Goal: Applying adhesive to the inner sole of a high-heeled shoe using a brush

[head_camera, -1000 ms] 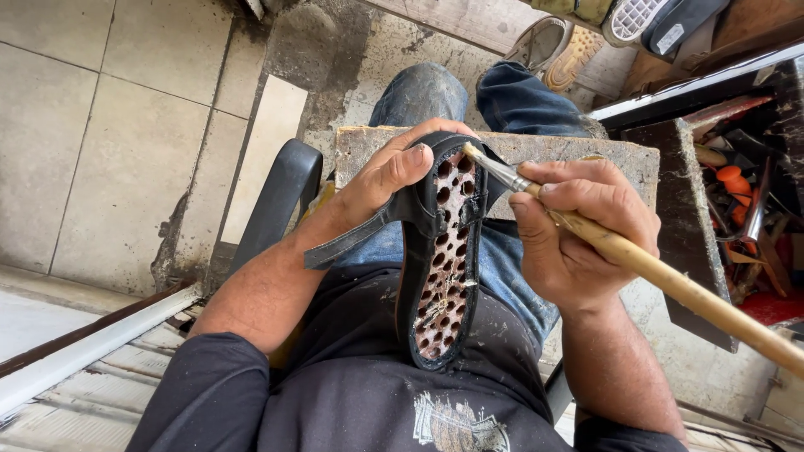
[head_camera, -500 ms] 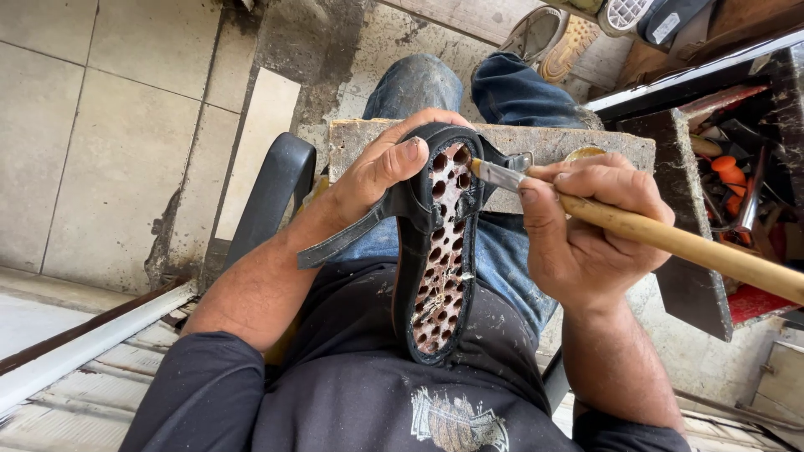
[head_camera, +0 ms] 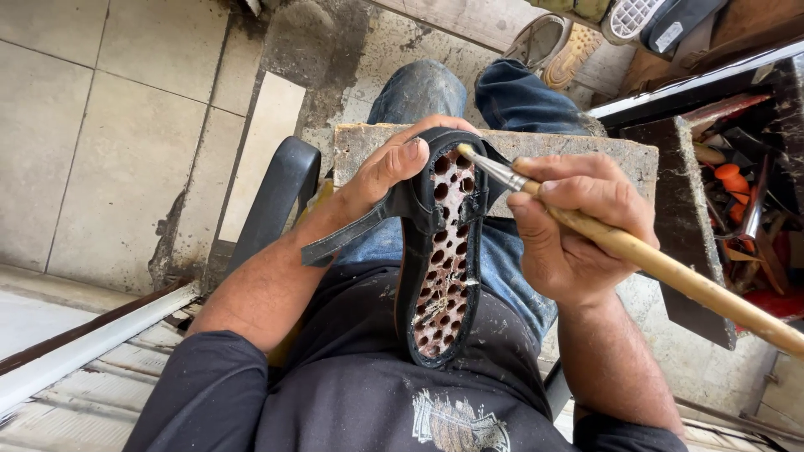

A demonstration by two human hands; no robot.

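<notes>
Tiled floor [head_camera: 109,125] lies below me where I sit, a worn wooden board [head_camera: 578,151] across my knees. Nearest to me, the black sandal sole [head_camera: 440,259] stands on end against my stomach, its holed underside facing up. My left hand [head_camera: 385,172] is clamped round its toe end, thumb over the rim, a loose strap [head_camera: 343,238] dangling beneath. It looks light and slightly bendy, so gripping by the stiff edge suits it. My right hand [head_camera: 569,226] is closed on a long wooden brush [head_camera: 670,272], bristles touching the sole's top. Farther right, a cluttered tool tray [head_camera: 737,192]; beyond my feet, shoes [head_camera: 561,42].
</notes>
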